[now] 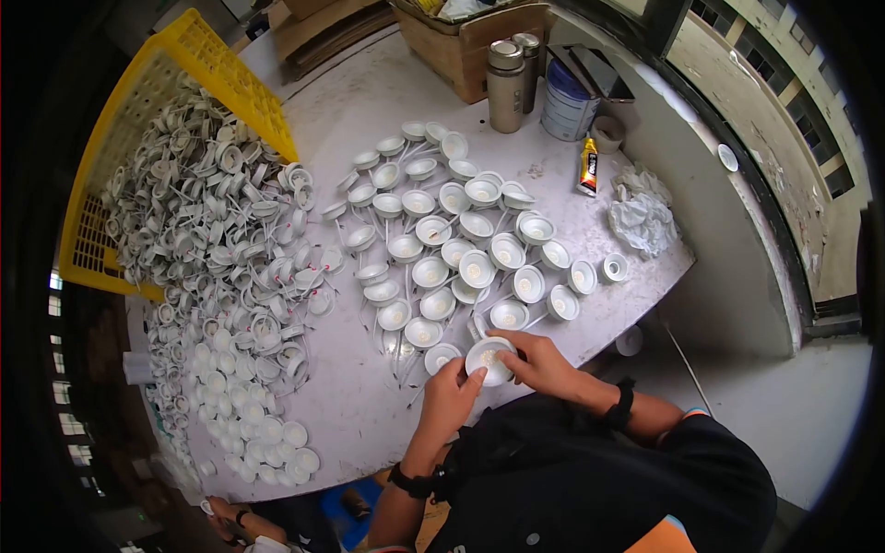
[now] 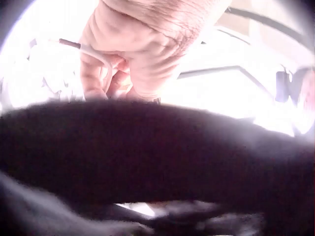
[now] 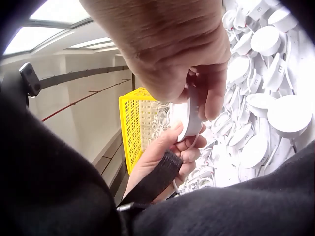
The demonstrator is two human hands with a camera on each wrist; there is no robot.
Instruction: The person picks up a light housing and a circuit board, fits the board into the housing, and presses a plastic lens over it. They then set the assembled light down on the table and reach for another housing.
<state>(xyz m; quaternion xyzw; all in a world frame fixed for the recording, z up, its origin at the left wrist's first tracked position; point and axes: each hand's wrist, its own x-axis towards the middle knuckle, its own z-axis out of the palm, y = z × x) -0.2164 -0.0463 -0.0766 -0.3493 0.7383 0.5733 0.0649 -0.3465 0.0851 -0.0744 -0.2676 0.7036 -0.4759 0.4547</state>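
Observation:
Both hands hold one round white fixture (image 1: 489, 360) above the table's near edge. My left hand (image 1: 449, 398) grips its left rim, thumb on the face; in the right wrist view the left hand (image 3: 160, 155) holds it from below, with a white cable by the fingers. My right hand (image 1: 546, 367) pinches the opposite side, and in the right wrist view the right hand (image 3: 170, 49) has its fingers over the fixture (image 3: 192, 115). In the left wrist view the left hand (image 2: 140, 44) is curled beside a cable (image 2: 101, 56); the fixture is hidden there.
Several similar fixtures (image 1: 477, 268) lie face up beyond the hands. A tilted yellow crate (image 1: 83, 221) spills white rings (image 1: 226, 198) at the left, above piled white discs (image 1: 267, 433). Bottles (image 1: 506, 88), a bucket (image 1: 565, 106), a glue tube (image 1: 588, 168) and crumpled plastic (image 1: 643, 217) stand or lie behind.

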